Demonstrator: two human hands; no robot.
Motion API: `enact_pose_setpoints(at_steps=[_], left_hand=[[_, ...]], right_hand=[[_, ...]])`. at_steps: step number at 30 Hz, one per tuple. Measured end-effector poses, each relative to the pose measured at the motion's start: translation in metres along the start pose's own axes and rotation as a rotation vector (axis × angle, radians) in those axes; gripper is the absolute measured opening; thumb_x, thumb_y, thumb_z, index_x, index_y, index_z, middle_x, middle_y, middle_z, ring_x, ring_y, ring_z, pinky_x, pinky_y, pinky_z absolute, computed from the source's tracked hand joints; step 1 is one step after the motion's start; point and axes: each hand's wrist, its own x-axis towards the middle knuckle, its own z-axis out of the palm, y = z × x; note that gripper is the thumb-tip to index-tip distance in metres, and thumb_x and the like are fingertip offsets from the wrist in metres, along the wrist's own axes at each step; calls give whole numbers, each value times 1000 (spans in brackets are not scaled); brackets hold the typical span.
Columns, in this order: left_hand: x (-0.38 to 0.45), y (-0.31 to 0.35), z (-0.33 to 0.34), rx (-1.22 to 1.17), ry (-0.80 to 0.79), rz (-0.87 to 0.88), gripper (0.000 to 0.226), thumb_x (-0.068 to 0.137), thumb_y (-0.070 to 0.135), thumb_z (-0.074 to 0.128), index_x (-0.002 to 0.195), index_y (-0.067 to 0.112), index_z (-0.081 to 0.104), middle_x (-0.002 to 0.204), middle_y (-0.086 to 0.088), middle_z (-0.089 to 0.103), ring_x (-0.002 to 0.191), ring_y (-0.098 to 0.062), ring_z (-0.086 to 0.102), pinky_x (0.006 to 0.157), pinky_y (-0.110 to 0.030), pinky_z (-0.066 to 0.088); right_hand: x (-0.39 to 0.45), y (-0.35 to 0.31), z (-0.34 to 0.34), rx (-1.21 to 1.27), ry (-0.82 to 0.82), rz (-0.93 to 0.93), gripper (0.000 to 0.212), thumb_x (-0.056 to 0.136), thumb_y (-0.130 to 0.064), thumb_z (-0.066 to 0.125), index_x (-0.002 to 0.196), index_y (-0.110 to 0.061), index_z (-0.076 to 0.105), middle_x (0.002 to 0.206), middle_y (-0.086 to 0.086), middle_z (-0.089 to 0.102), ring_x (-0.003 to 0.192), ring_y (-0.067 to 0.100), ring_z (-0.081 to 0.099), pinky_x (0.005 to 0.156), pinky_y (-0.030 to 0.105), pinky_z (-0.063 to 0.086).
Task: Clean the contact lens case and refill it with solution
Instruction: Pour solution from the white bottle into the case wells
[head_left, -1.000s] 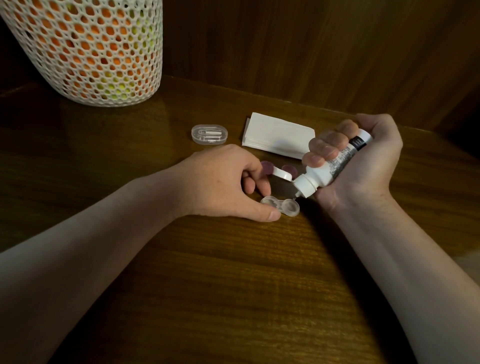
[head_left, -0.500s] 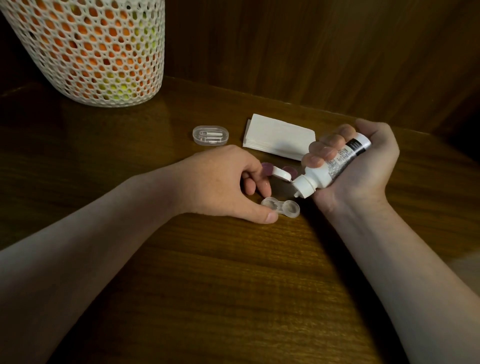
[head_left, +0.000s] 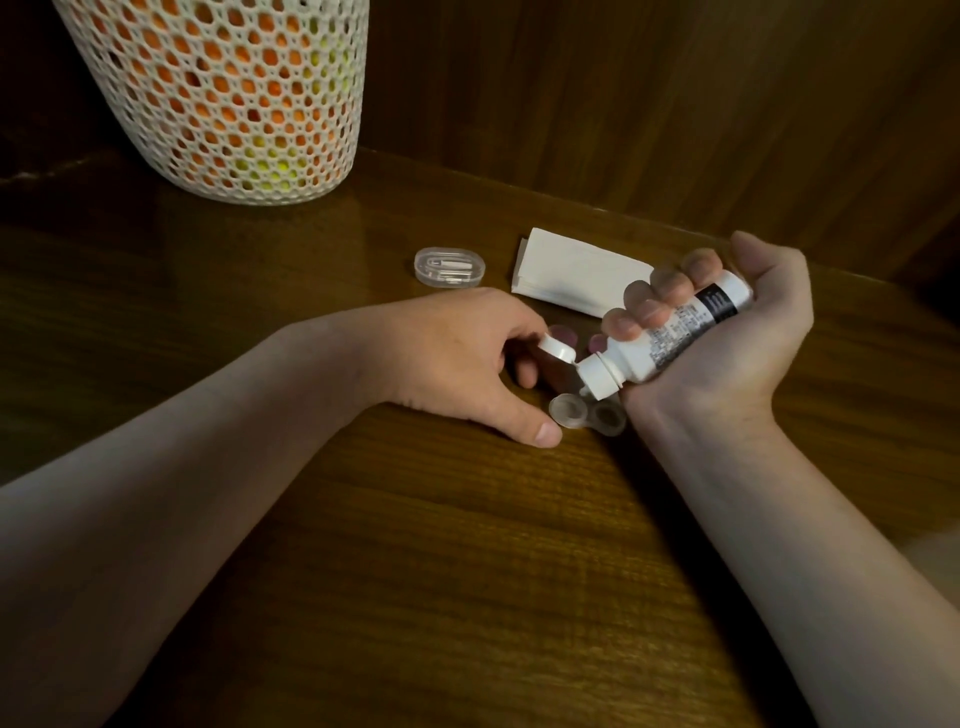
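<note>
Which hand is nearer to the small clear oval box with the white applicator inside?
Left. The left hand rests on the table just in front of the clear oval box. The right hand grips the solution bottle farther off to the box's right.

We see the clear contact lens case (head_left: 587, 417) lying flat on the desk (head_left: 467, 571), both round wells open. The white solution bottle (head_left: 670, 338) tilts nozzle-down just above its right well, cap flipped open. Two purple lids (head_left: 561, 335) lie just behind.
</note>
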Motion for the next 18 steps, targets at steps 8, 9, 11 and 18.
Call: enact_pose_setpoints(at_steps=[8,9,11,18], left_hand=[[2,-2,1,-12,9,2,42,76,54,88,107,36,68,100,16,66,90,-7,61,73,-28,49],[2,-2,1,-13,12,3,41,76,54,88,106,36,67,99,16,66,90,-7,61,72,-28,49],[3,-2,1,-14,10,5,40,77,54,88,105,35,67,99,16,66,90,-8,61,73,-28,50],[4,-3,2,-4,13,5,42,76,55,88,107,35,68,102,15,67,93,-11,63,76,-32,52]], right_hand=[[7,-1,-2,0,19,37,44,100,-31,49,59,-18,50,55,-2,43,43,14,40,45,23,36],[7,-1,-2,4,19,40,44,100,-31,48,59,-18,49,54,-3,43,42,14,39,45,23,36],[8,-2,-2,8,17,44,43,100,-32,48,59,-18,48,54,-3,42,42,14,39,45,23,35],[8,-1,-3,1,7,47,44,100,-32,48,58,-19,49,53,-3,43,42,13,39,45,23,36]])
